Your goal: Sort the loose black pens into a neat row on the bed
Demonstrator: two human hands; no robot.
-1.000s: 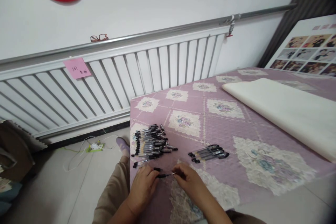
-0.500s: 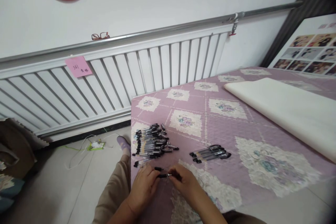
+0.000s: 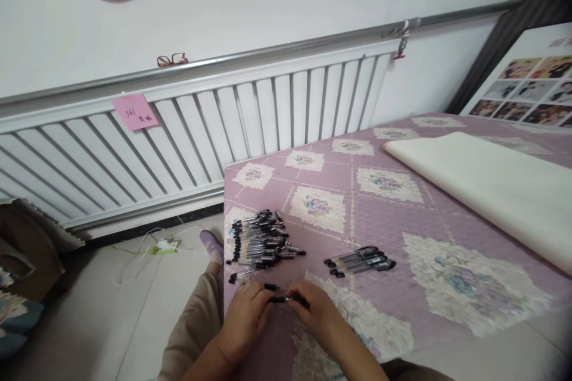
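My left hand (image 3: 245, 317) and my right hand (image 3: 313, 314) meet at the near edge of a purple patterned bedspread (image 3: 384, 220). Between their pinched fingertips they hold a black pen (image 3: 279, 299), the left on its black end and the right on the thin tip end. A small black cap (image 3: 269, 287) lies just above the left fingers. Beyond my hands lies a heap of several black pens (image 3: 259, 241). To its right, a small row of pens (image 3: 361, 260) lies side by side.
A cream rolled sheet (image 3: 482, 190) lies across the far right of the bed. A white slatted radiator cover (image 3: 187, 137) lines the wall, with a pink note (image 3: 134, 111) and red glasses (image 3: 171, 60). My foot (image 3: 210, 244) and cables (image 3: 161, 245) are on the floor.
My right hand has slid left toward the left hand, closing the gap along the pen. The view has shifted slightly.
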